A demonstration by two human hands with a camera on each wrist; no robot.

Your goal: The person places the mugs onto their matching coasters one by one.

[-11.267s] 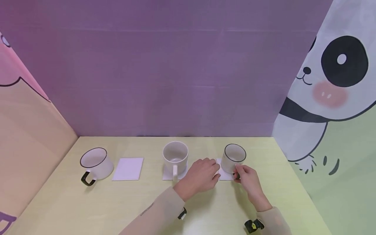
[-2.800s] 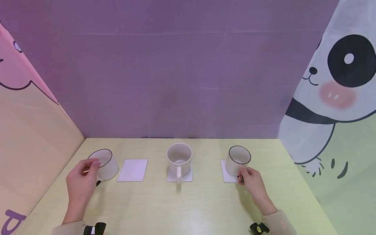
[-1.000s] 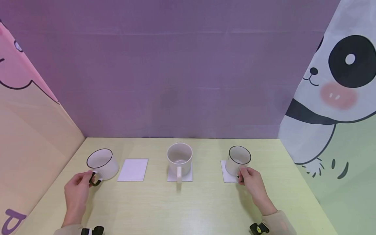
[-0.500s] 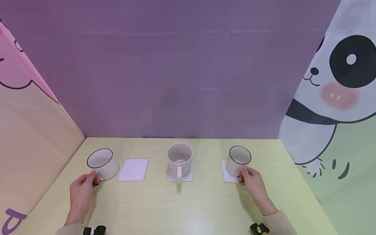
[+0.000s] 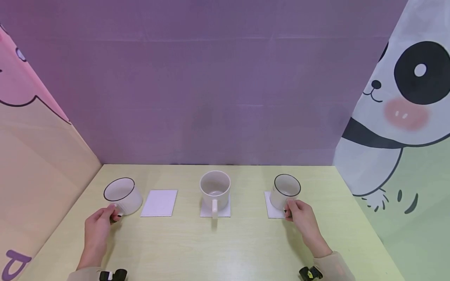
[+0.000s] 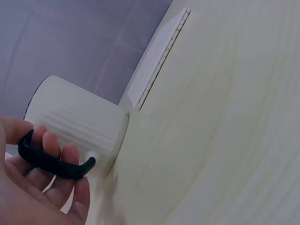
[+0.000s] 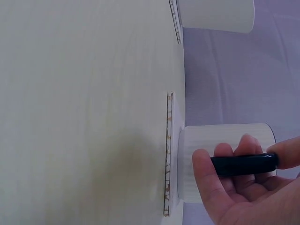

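Note:
At the left of the table a white mug [image 5: 131, 201] with a dark rim stands on the bare surface. My left hand [image 5: 96, 232] grips its black handle [image 6: 56, 161], the fingers threaded through the loop and the thumb at its upper end. On the right a similar dark-rimmed white mug [image 5: 279, 198] sits on a white square coaster [image 5: 273, 213]. My right hand [image 5: 306, 224] holds that mug's black handle [image 7: 243, 165], which the hand mostly hides in the head view. Both mugs stand upright.
A plain white mug [image 5: 208, 200] stands on the middle coaster [image 5: 226, 212], handle toward me. Between it and the left mug lies a bare white coaster [image 5: 159, 203]. A purple backdrop [image 5: 218, 97] closes off the table's [image 5: 197, 249] far edge.
My left hand has gone from near the right coaster to the left mug, first at its rim, then closing round its handle. My right hand keeps its hold on the right mug.

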